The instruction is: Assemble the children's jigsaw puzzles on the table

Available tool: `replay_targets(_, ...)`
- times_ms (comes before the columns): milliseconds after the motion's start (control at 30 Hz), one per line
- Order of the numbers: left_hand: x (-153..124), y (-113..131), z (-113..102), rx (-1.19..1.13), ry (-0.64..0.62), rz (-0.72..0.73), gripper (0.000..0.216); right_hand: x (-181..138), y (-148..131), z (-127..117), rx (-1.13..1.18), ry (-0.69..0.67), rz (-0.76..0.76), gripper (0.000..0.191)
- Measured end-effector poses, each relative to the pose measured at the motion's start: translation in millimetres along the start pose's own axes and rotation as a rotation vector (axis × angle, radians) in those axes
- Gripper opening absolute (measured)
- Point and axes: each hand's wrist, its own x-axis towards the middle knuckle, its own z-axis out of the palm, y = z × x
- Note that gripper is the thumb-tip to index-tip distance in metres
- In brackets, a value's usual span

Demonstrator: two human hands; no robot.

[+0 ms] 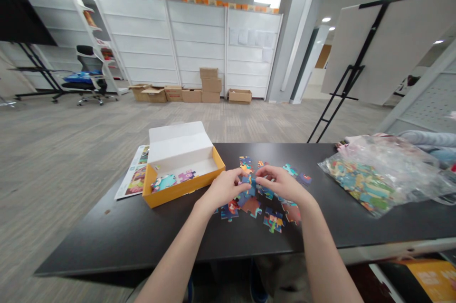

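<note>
My left hand [227,186] is closed, thumb and fingers pinching a blue jigsaw puzzle piece [248,189] low over the black table [149,241]. My right hand [281,183] reaches in from the other side, its fingers curled at the right edge of that piece; its fingertips are partly hidden. Around and beneath both hands lie several more puzzle pieces: an orange and green one [274,220] at the front, a red and blue one [230,211] below the left hand, a dark blue one [304,178] right of the right hand.
An open yellow box [183,189] with a white lid holds a few pieces at the left, on top of printed sheets [128,181]. A clear plastic bag [366,179] of puzzle pieces lies at the right. Cardboard boxes [211,85] stand along the far shelves.
</note>
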Motion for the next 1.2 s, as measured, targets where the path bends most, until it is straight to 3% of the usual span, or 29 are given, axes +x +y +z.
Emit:
replay_targets(67,2,1,1,-0.079,0.003,-0.005,0.035,1,-7,6,0.1,-0.077,-0.001,0.03)
replay_targets(167,3,2,1,-0.22,-0.04,-0.03,0.042,2,-12,8,0.184,-0.062,0.021,0.032)
replay_targets(367,0,1,0,-0.321,-0.141,-0.071,0.04,-2,7,-18,0.171,0.181,0.097,0.037)
replay_targets(500,-1,-1,4,-0.204,-0.12,-0.091,0.033,-9,40,-39,-0.029,0.411,0.227,0.027)
replay_targets(567,0,-1,6,-0.083,-0.081,-0.081,0.024,-12,56,-46,-0.18,0.464,0.288,0.021)
replay_targets(700,-2,5,6,0.176,-0.029,-0.073,0.02,-14,74,-48,-0.407,0.476,0.336,0.014)
replay_targets(867,-6,19,1,0.374,0.001,-0.062,0.023,-13,76,-45,-0.518,0.444,0.378,0.016)
replay_targets(967,-14,31,-14,0.337,0.046,-0.032,0.023,-14,75,-45,-0.574,0.418,0.389,0.024)
replay_targets(1067,-25,36,-48,0.231,0.106,-0.031,0.028,-14,72,-45,-0.612,0.443,0.375,0.027)
replay_targets(1133,-34,30,-78,0.322,0.235,-0.112,0.03,-13,67,-44,-0.606,0.491,0.348,0.027)
replay_targets(1200,-44,15,-106,0.566,0.403,-0.313,0.032,-11,62,-43,-0.571,0.529,0.324,0.028)
